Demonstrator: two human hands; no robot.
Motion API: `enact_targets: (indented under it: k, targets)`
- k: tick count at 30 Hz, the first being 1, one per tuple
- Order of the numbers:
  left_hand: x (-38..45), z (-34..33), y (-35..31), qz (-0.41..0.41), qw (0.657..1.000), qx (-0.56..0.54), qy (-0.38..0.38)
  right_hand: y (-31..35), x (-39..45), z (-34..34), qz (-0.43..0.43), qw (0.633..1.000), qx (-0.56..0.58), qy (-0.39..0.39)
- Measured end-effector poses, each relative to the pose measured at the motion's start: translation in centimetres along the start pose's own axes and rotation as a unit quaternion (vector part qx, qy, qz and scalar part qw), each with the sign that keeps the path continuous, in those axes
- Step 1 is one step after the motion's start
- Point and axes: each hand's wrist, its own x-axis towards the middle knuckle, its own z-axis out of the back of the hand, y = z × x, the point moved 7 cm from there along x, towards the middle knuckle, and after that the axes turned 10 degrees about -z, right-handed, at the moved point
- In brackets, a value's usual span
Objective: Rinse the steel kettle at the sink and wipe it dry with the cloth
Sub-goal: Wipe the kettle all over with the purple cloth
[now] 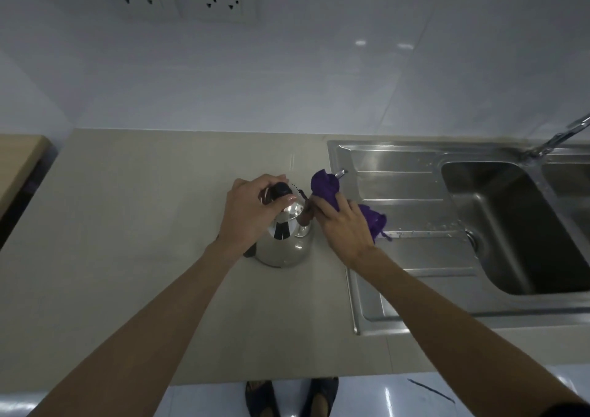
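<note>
Lying at the far left edge, a pale wooden board (19,158), well apart from everything else. Spreading across the middle, a beige stone-look countertop (143,225), with two white double wall sockets (186,0) sitting on the far tiled wall above it.

Standing upright on the countertop just left of the sink, a polished steel kettle with a black handle and lid knob (285,241); long axis running vertically, thin spout pointing far and right toward the sink, its tip showing past the cloth. Curling closed over the kettle's black top, the left hand (252,209), fingers wrapping the handle and partly hiding the lid.

Closing around a bunched purple cloth (325,186), the right hand (346,228), pressing the cloth against the kettle's right side and spout; loose cloth ends trailing right over the draining board.

Stretching to the right, a stainless steel sink with a ribbed draining board and deep basin (415,158), water drops dotting it. Reaching in from the far right, a chrome tap (555,140).
</note>
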Motion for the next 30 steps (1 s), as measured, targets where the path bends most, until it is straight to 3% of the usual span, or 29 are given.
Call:
enact_targets:
  k: [3, 5, 6, 8, 9, 10, 15, 17, 21, 23, 27, 30]
  targets:
    - [0.0, 0.0, 0.1, 0.005, 1.0, 0.002, 0.0, -0.7, -1.4, 1.0, -0.069, 0.99, 0.117, -0.037]
    - [0.0, 0.0, 0.1, 0.001, 1.0, 0.001, 0.001, -2.0, -3.1, 2.0, -0.138, 0.956, 0.245, -0.088]
    - [0.0, 0.1, 0.1, -0.002, 1.0, 0.003, 0.0, -3.4, -3.8, 2.4, -0.199, 0.913, 0.335, -0.124]
    - [0.1, 0.0, 0.2, -0.007, 1.0, 0.008, 0.002, -6.1, -4.2, 2.3, -0.328, 0.786, 0.498, -0.165]
    - [0.1, 0.0, 0.2, -0.007, 1.0, 0.008, 0.005, -6.3, -3.7, 1.8, -0.359, 0.735, 0.555, -0.148]
    - [0.1, 0.0, 0.1, -0.008, 1.0, 0.008, 0.009, -5.6, -2.9, 1.3, -0.365, 0.707, 0.594, -0.118]
    - [0.3, 0.1, 0.2, -0.006, 1.0, 0.009, 0.014, -1.5, -0.7, -3.0, -0.384, 0.658, 0.645, 0.064]
    - [0.3, 0.0, 0.4, -0.005, 1.0, 0.007, 0.016, -2.0, -0.6, -3.7, -0.405, 0.649, 0.641, 0.06]
    - [0.4, -0.1, 0.6, -0.01, 1.0, 0.003, 0.014, -1.6, -0.3, -2.9, -0.403, 0.628, 0.665, -0.032]
    - [0.5, -0.1, 0.7, -0.005, 1.0, 0.004, 0.025, -1.2, 0.1, -4.1, -0.432, 0.607, 0.666, 0.005]
    - [0.5, 0.0, 0.7, 0.002, 1.0, -0.013, 0.027, -0.4, -0.7, -7.6, -0.46, 0.555, 0.676, 0.152]
    - [0.4, -0.2, 0.7, 0.002, 1.0, -0.016, 0.021, -0.4, -1.3, -8.3, -0.474, 0.553, 0.657, 0.196]
